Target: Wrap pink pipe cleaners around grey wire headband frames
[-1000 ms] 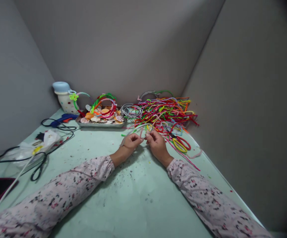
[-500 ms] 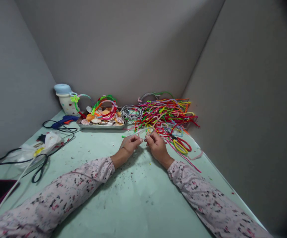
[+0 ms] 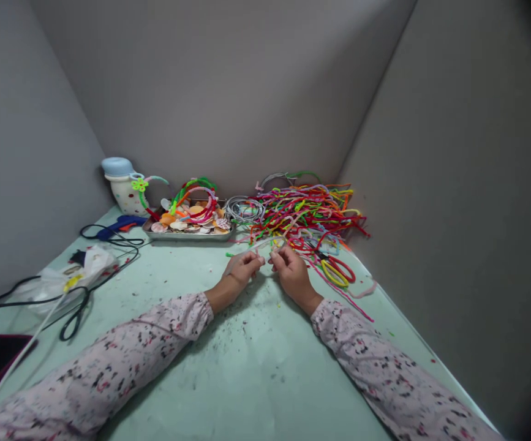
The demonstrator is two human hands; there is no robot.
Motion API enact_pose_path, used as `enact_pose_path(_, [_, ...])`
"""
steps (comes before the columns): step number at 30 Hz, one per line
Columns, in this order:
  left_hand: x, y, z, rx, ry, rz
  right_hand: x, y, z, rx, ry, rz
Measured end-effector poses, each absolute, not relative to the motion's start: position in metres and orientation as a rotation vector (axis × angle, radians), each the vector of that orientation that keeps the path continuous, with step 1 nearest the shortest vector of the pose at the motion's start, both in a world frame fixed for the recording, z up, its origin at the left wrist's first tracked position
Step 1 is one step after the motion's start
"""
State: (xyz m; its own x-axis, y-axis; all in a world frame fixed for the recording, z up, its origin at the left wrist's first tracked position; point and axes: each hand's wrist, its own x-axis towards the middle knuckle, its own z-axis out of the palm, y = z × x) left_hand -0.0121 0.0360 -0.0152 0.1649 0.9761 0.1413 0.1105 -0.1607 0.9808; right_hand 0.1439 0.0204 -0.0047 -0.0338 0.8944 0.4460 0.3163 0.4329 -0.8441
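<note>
My left hand [image 3: 242, 269] and my right hand [image 3: 289, 269] are close together over the middle of the table, both with fingers pinched. A thin pale hoop, like a bare headband [image 3: 265, 243], arches between them on the far side, with one end at each hand. A short bit of pink pipe cleaner [image 3: 256, 252] sticks up by my left fingertips. What lies inside the pinched fingers is too small to make out. Just beyond my right hand begins a heap of coloured pipe cleaners [image 3: 306, 208]. Scissors [image 3: 336, 271] with red and yellow handles lie to its right.
A metal tray [image 3: 187, 236] holds shells and pipe-cleaner-wrapped hoops. Beside it are stacked metal headbands [image 3: 244, 209]. At left stand a bottle [image 3: 120, 184], a blue glue gun [image 3: 120, 226], a plastic bag [image 3: 95, 263] and looped black cable [image 3: 79, 315]. Walls enclose the table [image 3: 247, 380].
Both hands stay in almost the same place, still pinching. The view has shifted very slightly; nothing else has visibly moved.
</note>
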Motion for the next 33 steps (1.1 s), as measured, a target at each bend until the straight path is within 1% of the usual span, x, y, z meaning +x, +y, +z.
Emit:
enact_pose_path(11, [-0.0118, 0.034, -0.0126, 1.4, 1.093, 1.141, 0.142, 0.0186, -0.0038, -1.04, -1.599, 0.676])
enact_pose_path(17, [-0.0096, 0.0349, -0.0113, 1.446, 1.118, 1.127, 0.1442, 0.0203, -0.0053, -1.107, -1.59, 0.606])
enact_pose_path(24, [-0.0107, 0.0355, -0.013, 1.433, 1.136, 1.13, 0.1438, 0.0199, -0.0049, -1.054, -1.585, 0.677])
enact_pose_path(33, [-0.0115, 0.0346, -0.0168, 1.415, 1.217, 1.094, 0.1433, 0.0191, -0.0047, -1.032, -1.613, 0.646])
